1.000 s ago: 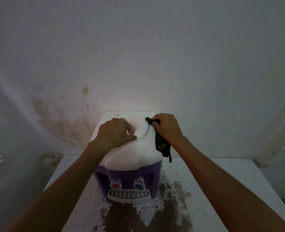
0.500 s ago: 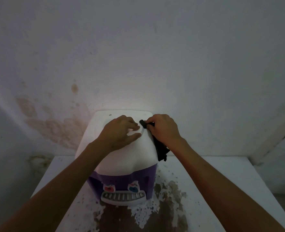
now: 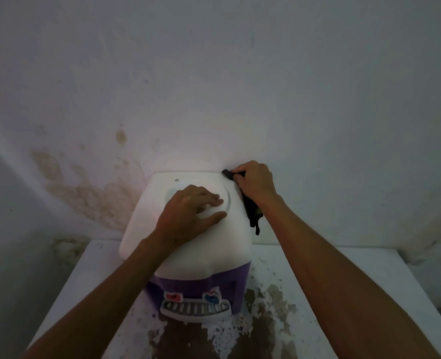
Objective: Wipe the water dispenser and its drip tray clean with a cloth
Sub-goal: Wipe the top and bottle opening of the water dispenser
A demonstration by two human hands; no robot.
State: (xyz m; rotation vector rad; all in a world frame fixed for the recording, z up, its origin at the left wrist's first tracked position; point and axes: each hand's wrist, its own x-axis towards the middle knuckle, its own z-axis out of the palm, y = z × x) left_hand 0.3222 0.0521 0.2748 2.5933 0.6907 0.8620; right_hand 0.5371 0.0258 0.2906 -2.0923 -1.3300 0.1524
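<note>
So the water dispenser (image 3: 188, 237) sits on a white desk (image 3: 343, 275) pushed up near a stained wall (image 3: 84, 190). The left hand (image 3: 188, 216) lies flat on the white top, fingers (image 3: 211, 199) stretched out and relaxed, just bracing the thing. The right hand (image 3: 255, 181) is at the back right corner, clenched around a dark cloth (image 3: 251, 211), with a tail of it hanging down the right side.

My guess is the top edge is being wiped right now, and the drip tray (image 3: 196, 308) at the front bottom doesn't look touched yet.

Stuff that could go sideways: the unit looks light and top-heavy, so a hard shove at that back corner could slide or tip it if the bracing hand lets up. The dangling cloth end could drag grime across the side. The desk's finish in front is peeling and brown (image 3: 240, 340), so flakes could end up on the cloth and get smeared on the white plastic.
</note>
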